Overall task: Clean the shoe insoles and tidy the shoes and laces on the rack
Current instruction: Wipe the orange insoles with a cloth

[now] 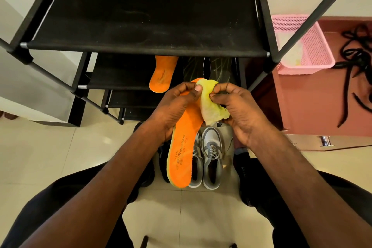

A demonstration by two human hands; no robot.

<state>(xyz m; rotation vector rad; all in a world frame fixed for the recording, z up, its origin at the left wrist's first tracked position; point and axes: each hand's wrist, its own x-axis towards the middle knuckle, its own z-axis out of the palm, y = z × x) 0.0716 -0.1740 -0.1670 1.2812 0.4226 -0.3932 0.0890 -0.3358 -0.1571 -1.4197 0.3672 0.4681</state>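
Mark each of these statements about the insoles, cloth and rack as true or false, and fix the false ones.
1. The left hand holds an orange insole. True.
2. The right hand pinches a blue sponge. False: it pinches a yellow cloth.
3. A second orange insole lies on a lower rack shelf. True.
4. The grey sneakers sit on the top shelf. False: they stand on the floor.
5. The pink basket is right of the rack. True.

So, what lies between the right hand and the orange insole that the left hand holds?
In the head view, a yellow cloth, pinched by the right hand, lies against the insole gripped by the left hand.
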